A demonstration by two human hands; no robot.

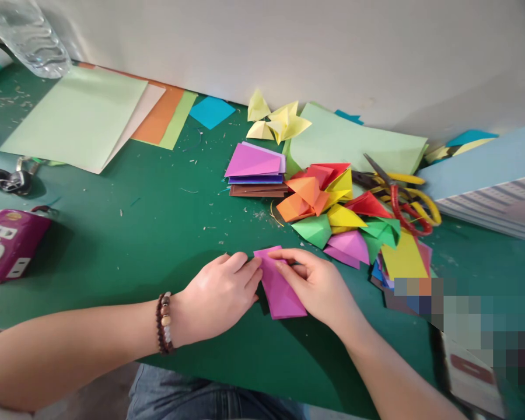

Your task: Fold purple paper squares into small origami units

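Right now a folded magenta paper rectangle [280,289] is sitting on the green cutting mat [192,233] btwn both hands, left hand [216,294] pressing its closed-up fingers [247,268] on the edge, right hand [315,286] pinching the top, near a heap of multicolour folded paper pieces [332,210] & red-and-yellow-handled scissors [396,189]

A folded magenta paper [280,284] is lying flat (a narrow rectangle, really), its long edges slanting down toward the right.
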